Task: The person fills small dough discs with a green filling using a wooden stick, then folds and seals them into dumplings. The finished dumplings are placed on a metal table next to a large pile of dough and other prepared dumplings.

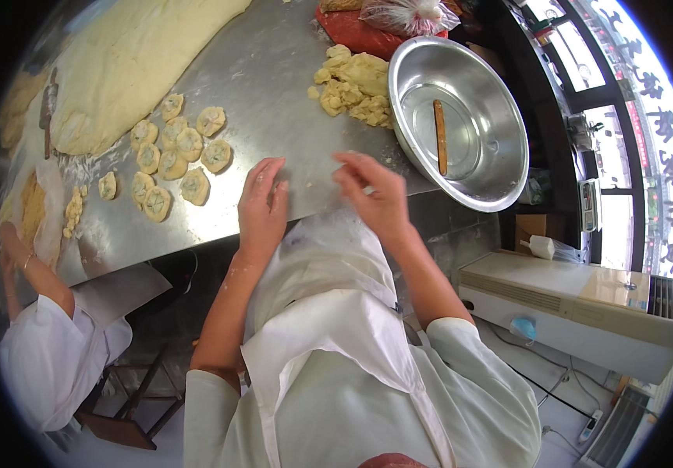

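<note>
My left hand (263, 205) is over the front edge of the steel worktable (289, 82), thumb apart from the fingers and nothing in it. To its right, my right hand (376, 196) hovers by the same edge, slightly blurred. Its fingers are bent and spread, and I see nothing held. Left of my left hand lie several round dough pieces with a greenish filling showing on top, the closest being a filled dough round (194, 187). Beyond my right hand is a heap of torn yellow dough (357, 85). A large steel basin (509, 134) stands beside that heap with a wooden stick (441, 137) inside.
A big dough slab (137, 64) covers the far left, with a rolling pin (49, 108) beside it. At the left edge, a co-worker's hands (14, 243) are near a yellow crumbly mass (33, 202) on plastic. A red bag (351, 32) sits behind the basin.
</note>
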A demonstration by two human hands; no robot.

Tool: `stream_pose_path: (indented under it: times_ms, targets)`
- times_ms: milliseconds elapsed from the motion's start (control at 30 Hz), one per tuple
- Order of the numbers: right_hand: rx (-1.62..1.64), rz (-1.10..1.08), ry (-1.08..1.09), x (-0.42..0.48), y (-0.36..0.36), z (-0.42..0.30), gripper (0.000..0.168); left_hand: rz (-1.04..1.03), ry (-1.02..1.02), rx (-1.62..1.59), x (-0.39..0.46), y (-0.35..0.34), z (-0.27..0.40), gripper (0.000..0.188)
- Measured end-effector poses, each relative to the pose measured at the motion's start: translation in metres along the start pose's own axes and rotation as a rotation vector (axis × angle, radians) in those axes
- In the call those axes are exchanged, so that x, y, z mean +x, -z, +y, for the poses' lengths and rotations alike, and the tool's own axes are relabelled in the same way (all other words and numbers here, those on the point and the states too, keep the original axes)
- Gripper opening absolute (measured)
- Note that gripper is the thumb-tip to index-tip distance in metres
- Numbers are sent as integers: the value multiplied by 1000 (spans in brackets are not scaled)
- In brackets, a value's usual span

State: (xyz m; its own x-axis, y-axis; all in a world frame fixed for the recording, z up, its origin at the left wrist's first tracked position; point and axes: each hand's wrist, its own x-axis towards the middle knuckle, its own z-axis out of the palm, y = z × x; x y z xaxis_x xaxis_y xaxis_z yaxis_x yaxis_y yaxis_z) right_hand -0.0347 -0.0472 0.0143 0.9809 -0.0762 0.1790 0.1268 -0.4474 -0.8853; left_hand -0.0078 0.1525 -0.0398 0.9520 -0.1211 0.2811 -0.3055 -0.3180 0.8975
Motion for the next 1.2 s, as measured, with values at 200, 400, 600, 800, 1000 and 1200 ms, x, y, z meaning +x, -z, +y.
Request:
stream_pose_path:
  times_ms: [200, 400, 600, 800, 1000, 1200]
  targets:
    - [-546, 281, -101, 35, 122, 4, 38, -49, -6, 7, 72, -29, -6, 27]
    - [-858, 24, -304, 51, 180, 23, 48, -55, -43, -38, 204, -82, -45, 29]
    - [-959, -136, -444, 59, 196, 51, 49, -236, 139, 182, 283, -135, -53, 35]
    - [-878, -185, -543, 71, 199, 47, 49, -395, 296, 54, 307, -147, -64, 35]
    - [-842, -229, -546, 69, 204, 47, 54, 68, 375, 38, 274, -92, -78, 36]
    - [-932, -292, -567, 82, 205, 57, 37, 34, -163, 571, 250, -72, -49, 42]
